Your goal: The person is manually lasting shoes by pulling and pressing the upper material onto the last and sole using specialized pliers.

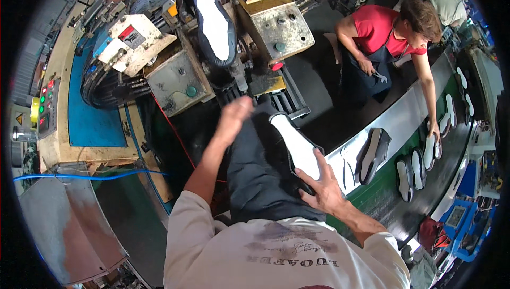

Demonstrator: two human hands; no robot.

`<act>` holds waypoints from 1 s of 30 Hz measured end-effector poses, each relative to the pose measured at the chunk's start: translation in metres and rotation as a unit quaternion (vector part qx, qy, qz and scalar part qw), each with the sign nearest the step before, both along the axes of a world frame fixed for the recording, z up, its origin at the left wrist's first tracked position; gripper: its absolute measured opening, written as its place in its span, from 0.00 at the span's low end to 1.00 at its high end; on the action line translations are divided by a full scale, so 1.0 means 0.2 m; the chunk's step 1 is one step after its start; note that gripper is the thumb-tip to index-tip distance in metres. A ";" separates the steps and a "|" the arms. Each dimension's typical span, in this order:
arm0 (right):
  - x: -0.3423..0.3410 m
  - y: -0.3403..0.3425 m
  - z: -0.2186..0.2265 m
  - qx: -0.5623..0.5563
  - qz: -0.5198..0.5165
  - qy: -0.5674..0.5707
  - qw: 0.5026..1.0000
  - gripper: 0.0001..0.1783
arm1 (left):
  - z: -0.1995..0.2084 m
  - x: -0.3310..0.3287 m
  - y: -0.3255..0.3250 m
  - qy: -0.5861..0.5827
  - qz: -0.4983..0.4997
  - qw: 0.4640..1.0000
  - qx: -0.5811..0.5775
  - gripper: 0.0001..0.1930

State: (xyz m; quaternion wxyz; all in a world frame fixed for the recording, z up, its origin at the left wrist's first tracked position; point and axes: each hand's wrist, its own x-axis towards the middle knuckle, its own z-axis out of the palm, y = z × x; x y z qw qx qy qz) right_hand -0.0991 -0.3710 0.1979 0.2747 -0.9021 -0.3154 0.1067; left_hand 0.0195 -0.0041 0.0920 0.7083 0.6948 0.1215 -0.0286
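One black shoe with a long white sole (295, 143) is clasped at its near end by the right hand (325, 190); ahead-left of that grip, the left hand (234, 120) blurs, and I cannot tell its hold. Farther ahead sits another dark, white-soled shoe (215, 28).

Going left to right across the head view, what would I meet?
Flat blue panel, bare left hand, black white-bottomed shoe in bare right hand, dark shoe on silver metal ledge, co-worker's outstretched hand.

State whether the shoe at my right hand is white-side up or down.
White-side up: at the right hand, the shoe shows its white face to the camera.
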 end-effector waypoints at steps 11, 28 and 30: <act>0.74 0.49 0.49 0.036 -0.033 -0.182 0.982 0.43 | 0.62 0.89 0.60 -0.058 0.091 0.947 -0.302 0.30; 1.44 1.56 0.22 0.109 -0.039 -0.197 0.974 0.40 | 0.57 -0.82 0.49 -0.114 0.137 0.901 -0.395 0.52; 1.39 1.59 0.22 0.096 -0.023 -0.204 0.974 0.40 | 0.50 -0.91 0.46 -0.121 0.145 0.908 -0.375 0.51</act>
